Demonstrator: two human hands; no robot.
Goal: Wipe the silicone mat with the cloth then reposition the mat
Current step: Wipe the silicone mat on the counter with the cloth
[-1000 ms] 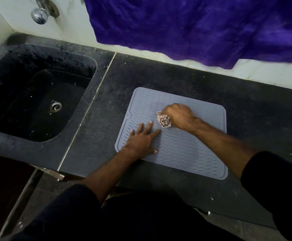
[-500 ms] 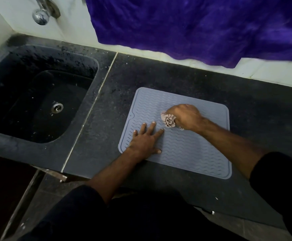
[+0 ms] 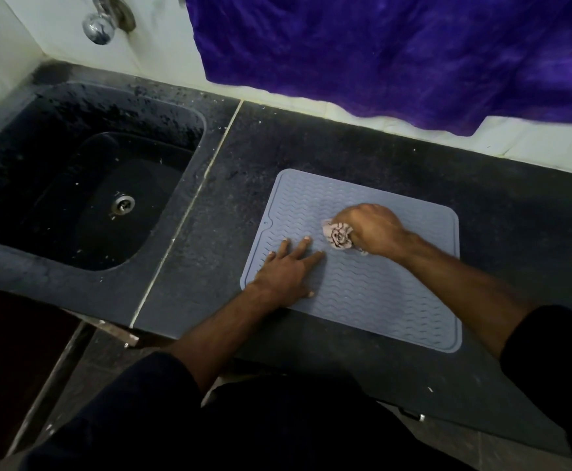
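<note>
Mats [image 3: 373, 294]: one
Cloths [image 3: 339, 235]: one, balled up
Hands: two, left [image 3: 286, 271] and right [image 3: 374, 227]
Sinks [image 3: 23, 260]: one
Drains [image 3: 123, 203]: one
Taps [image 3: 99, 27]: one
Purple towels [image 3: 397, 52]: one

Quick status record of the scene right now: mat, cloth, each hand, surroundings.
mat: grey, ribbed, flat on the dark counter
cloth: bunched, pressed on the mat's middle
right hand: closed around the cloth
left hand: flat, fingers spread, pinning the mat's near-left part
sink: left of the mat, apart from it
stage: wiping; reposition not done
</note>
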